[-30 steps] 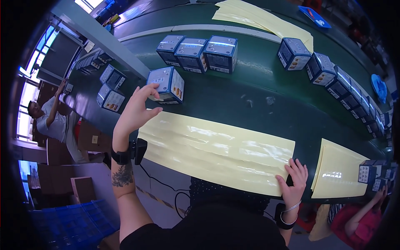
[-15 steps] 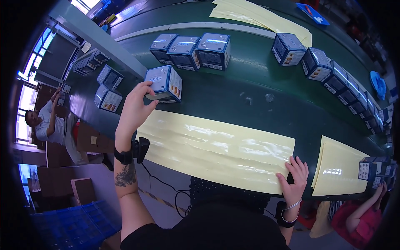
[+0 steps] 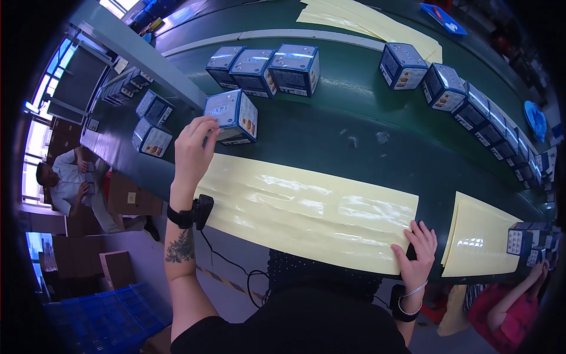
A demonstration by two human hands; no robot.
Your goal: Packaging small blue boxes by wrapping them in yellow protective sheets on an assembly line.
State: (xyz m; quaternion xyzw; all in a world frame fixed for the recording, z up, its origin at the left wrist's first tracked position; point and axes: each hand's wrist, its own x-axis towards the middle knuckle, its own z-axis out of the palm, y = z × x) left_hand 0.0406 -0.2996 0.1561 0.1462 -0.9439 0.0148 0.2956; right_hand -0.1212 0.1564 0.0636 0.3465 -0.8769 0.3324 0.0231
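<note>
My left hand (image 3: pixel 196 140) is at the left corner of a blue and silver box (image 3: pixel 239 121) that stands on the green work surface. Its thumb and fingers are drawn together beside the top edge of that box; anything pinched between them is too small to tell. Under both arms' reach lies a long, glossy pale yellow sheet (image 3: pixel 306 206). My right hand (image 3: pixel 418 248) rests with spread fingers on the right end of the sheet, holding nothing.
Three similar boxes (image 3: pixel 253 72) stand behind, and a row of several boxes (image 3: pixel 471 111) curves away on the right. More yellow sheets (image 3: pixel 480 239) lie at right. A grey post (image 3: pixel 147 59) rises at left. Co-workers sit at left (image 3: pixel 73 183) and lower right (image 3: pixel 510 307).
My left fingers have come closer together at the box, and the forearm has shifted slightly right. The back boxes have slid a little left. The left co-worker's hands are lower.
</note>
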